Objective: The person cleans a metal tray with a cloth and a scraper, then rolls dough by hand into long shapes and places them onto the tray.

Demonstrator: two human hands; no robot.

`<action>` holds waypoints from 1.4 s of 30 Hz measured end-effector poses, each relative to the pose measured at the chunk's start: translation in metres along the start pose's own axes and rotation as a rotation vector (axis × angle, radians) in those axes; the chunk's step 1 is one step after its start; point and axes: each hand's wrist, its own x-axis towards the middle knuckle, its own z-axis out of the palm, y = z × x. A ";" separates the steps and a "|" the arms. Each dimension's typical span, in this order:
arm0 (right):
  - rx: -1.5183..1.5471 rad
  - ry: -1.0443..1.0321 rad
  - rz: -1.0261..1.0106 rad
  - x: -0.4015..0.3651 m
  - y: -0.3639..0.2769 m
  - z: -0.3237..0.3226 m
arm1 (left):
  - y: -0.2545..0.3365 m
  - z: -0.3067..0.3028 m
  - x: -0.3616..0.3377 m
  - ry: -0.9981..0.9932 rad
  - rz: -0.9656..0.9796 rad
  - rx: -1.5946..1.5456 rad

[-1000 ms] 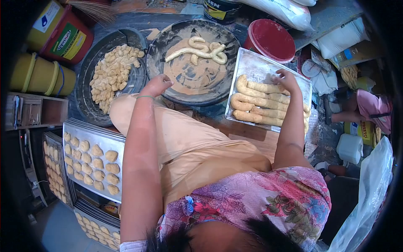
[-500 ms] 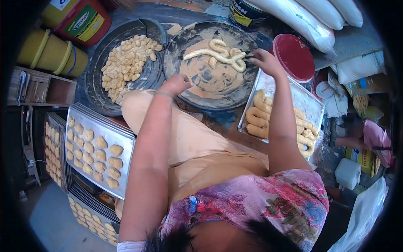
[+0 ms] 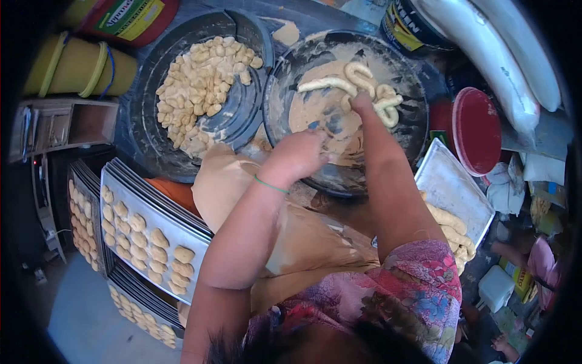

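A pale dough rope (image 3: 327, 83) lies looped in a dark, flour-dusted basin (image 3: 418, 142). My right hand (image 3: 365, 108) reaches in among its loops, fingers closed at the dough; the fingertips are partly hidden. Beside those fingers sits a small lump of dough (image 3: 346, 104). Over the basin's near side is my left hand (image 3: 300, 153), holding nothing, its fingers loosely bent and apart. A second dark basin (image 3: 142, 136) on the left contains a heap of small dough pieces (image 3: 203, 79).
Stacked metal trays (image 3: 156, 236) with rows of dough pieces stand at lower left. Thick dough ropes (image 3: 451, 227) lie on a tray (image 3: 464, 185) at right, partly behind my arm. A red-lidded bucket (image 3: 478, 130) and long white bags (image 3: 479, 51) are at upper right.
My right hand has moved left from the rope's far right end to its middle. My left hand has gone forward over the basin. The camera view has shifted.
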 end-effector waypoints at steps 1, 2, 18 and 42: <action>0.039 -0.033 0.082 -0.003 -0.007 -0.003 | 0.004 -0.003 0.003 0.014 0.019 -0.014; 0.075 -0.066 0.165 -0.004 -0.019 -0.023 | 0.006 -0.005 0.008 -0.033 0.009 0.013; 0.049 -0.952 -0.289 -0.103 -0.063 -0.071 | 0.009 -0.006 0.036 -0.114 -0.025 0.083; 1.173 -0.632 -0.063 -0.119 -0.108 -0.136 | -0.017 0.005 0.047 0.166 -0.314 0.140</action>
